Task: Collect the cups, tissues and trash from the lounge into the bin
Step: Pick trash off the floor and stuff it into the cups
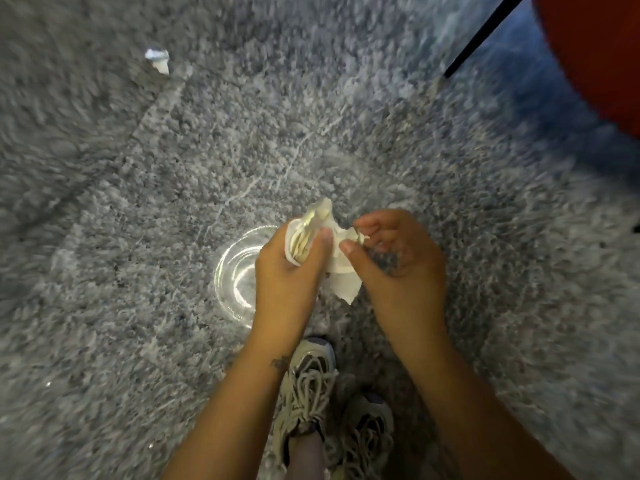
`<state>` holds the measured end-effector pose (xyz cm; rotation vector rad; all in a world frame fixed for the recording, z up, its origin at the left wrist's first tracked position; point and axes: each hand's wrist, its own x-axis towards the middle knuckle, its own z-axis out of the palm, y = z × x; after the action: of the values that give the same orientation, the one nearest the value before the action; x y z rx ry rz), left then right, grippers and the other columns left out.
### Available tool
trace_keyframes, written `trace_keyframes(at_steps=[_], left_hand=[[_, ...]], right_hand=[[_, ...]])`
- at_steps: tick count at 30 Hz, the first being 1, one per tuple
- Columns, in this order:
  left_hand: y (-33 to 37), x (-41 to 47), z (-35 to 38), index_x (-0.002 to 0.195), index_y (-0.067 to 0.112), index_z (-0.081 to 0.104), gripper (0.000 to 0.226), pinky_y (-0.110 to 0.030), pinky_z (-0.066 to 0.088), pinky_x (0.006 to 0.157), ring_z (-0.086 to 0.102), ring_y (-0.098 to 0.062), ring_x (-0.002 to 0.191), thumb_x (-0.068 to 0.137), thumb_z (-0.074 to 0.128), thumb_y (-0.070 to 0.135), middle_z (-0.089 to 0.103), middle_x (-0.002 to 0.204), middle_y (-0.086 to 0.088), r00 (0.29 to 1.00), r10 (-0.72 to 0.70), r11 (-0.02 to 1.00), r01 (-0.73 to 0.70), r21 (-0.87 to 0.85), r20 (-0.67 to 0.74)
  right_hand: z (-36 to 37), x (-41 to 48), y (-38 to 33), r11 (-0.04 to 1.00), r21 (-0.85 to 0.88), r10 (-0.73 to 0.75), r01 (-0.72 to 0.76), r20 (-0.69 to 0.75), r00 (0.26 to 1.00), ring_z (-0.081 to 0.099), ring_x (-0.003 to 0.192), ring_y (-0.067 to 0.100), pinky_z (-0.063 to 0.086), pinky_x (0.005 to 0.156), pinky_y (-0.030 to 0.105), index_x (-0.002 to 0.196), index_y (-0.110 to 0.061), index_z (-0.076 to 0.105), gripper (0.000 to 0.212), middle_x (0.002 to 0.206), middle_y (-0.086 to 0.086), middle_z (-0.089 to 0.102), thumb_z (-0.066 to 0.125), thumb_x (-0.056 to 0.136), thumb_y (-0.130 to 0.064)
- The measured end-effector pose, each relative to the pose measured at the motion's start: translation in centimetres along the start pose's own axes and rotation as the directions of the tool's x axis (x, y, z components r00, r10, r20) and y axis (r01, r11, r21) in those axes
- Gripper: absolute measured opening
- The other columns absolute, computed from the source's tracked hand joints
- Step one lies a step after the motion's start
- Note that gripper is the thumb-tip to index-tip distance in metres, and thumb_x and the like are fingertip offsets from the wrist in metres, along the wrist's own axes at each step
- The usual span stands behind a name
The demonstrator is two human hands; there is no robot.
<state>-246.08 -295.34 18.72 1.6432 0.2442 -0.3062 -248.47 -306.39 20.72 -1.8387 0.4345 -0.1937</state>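
Smeared by motion toward every edge: the shaggy grey carpet (346, 116). Too blurred to name: a small white scrap (157, 60) at upper left (tissue or wrapper, cannot tell). Lost behind the left hand (287, 271): the right side of the clear cup (232, 275), much of the tissue wad (325, 233). Cropped at the top right corner: a red rounded shape (595, 46), a black bar (485, 32). Partly under the forearms: beige trainers (311, 393).

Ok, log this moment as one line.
stage: collecting | left grip: holds tissue | right grip: pinches tissue | cup: by left grip, hold unclear | scrap: on floor
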Motion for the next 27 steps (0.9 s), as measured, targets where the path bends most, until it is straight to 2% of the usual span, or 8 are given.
trace_keyframes(at_steps=[3,7,10,14,17,20,24,27], left_hand=[[6.5,-1.3,1.0,0.072,0.027,0.057,0.019,-0.013,0.040,0.054,0.050,0.005,0.052,0.089,0.061,0.019,0.057,0.054,0.017,0.999,0.033,0.999,-0.032,-0.029,0.035],[14.8,-3.2,1.2,0.076,0.028,0.059,0.013,-0.012,0.043,0.055,0.054,0.004,0.058,0.089,0.061,0.023,0.059,0.059,0.018,0.995,0.074,0.997,-0.071,-0.043,0.070],[20.3,-4.5,0.5,0.073,0.025,0.059,0.014,-0.011,0.041,0.049,0.053,0.003,0.053,0.086,0.063,0.023,0.058,0.056,0.015,0.996,0.072,0.994,-0.067,-0.082,0.055],[25.8,-5.2,-1.7,0.078,0.025,0.065,0.010,-0.013,0.044,0.052,0.060,0.001,0.060,0.075,0.072,0.031,0.067,0.066,0.012,0.999,0.048,0.993,-0.048,-0.105,0.006],[27.7,-4.5,-4.0,0.077,0.025,0.065,0.016,-0.013,0.045,0.052,0.060,0.001,0.060,0.069,0.074,0.035,0.068,0.066,0.012,0.998,0.036,0.990,-0.043,-0.132,-0.056],[27.9,-2.5,-6.4,0.072,0.023,0.062,0.014,-0.012,0.043,0.048,0.056,0.003,0.052,0.076,0.073,0.017,0.064,0.058,0.014,0.989,0.025,0.991,-0.043,-0.123,-0.144],[27.5,1.8,-10.9,0.069,0.025,0.063,0.020,-0.013,0.044,0.047,0.057,0.002,0.052,0.079,0.069,0.009,0.065,0.058,0.013,0.971,0.016,0.991,-0.048,-0.128,-0.239],[26.8,6.2,-15.3,0.064,0.029,0.064,0.028,-0.017,0.045,0.049,0.056,-0.001,0.053,0.079,0.068,0.005,0.064,0.058,0.012,0.949,0.014,0.992,-0.053,-0.114,-0.314]], right_hand=[[-2.4,0.5,-5.4,1.000,-0.009,0.027,-0.027,-0.013,1.000,0.054,0.075,0.002,0.043,0.072,0.015,0.087,-0.019,0.059,0.021,0.085,-0.006,0.060,0.073,0.075,-0.009],[-5.5,1.2,-12.7,0.998,-0.045,-0.043,0.041,-0.043,0.998,0.054,0.080,0.001,0.041,0.077,0.013,0.084,-0.026,0.057,0.026,0.086,-0.014,0.060,0.075,0.073,-0.009],[-6.8,1.5,-17.8,0.991,-0.091,-0.096,0.095,-0.002,0.995,0.054,0.089,0.003,0.038,0.080,0.010,0.084,-0.032,0.057,0.031,0.089,-0.014,0.059,0.075,0.072,-0.010],[-6.6,1.9,-23.4,0.973,-0.127,-0.183,0.193,0.083,0.980,0.055,0.091,0.005,0.037,0.078,0.005,0.088,-0.031,0.059,0.035,0.090,-0.017,0.057,0.075,0.070,-0.006],[-4.9,2.9,-26.1,0.914,-0.194,-0.335,0.356,0.135,0.933,0.055,0.086,0.002,0.039,0.077,0.005,0.091,-0.019,0.064,0.034,0.087,-0.017,0.056,0.077,0.066,0.001],[-1.7,4.5,-27.5,0.854,-0.243,-0.423,0.461,0.192,0.886,0.059,0.085,0.012,0.044,0.075,0.014,0.092,-0.011,0.065,0.033,0.088,-0.015,0.056,0.078,0.064,0.001],[4.5,7.5,-28.4,0.827,-0.226,-0.455,0.514,0.266,0.850,0.054,0.087,0.008,0.040,0.078,0.014,0.093,-0.010,0.065,0.030,0.088,-0.017,0.055,0.075,0.066,-0.005],[10.4,10.5,-28.5,0.826,-0.205,-0.442,0.525,0.342,0.829,0.054,0.089,0.008,0.041,0.080,0.016,0.097,-0.012,0.063,0.031,0.091,-0.008,0.062,0.075,0.069,-0.008]])
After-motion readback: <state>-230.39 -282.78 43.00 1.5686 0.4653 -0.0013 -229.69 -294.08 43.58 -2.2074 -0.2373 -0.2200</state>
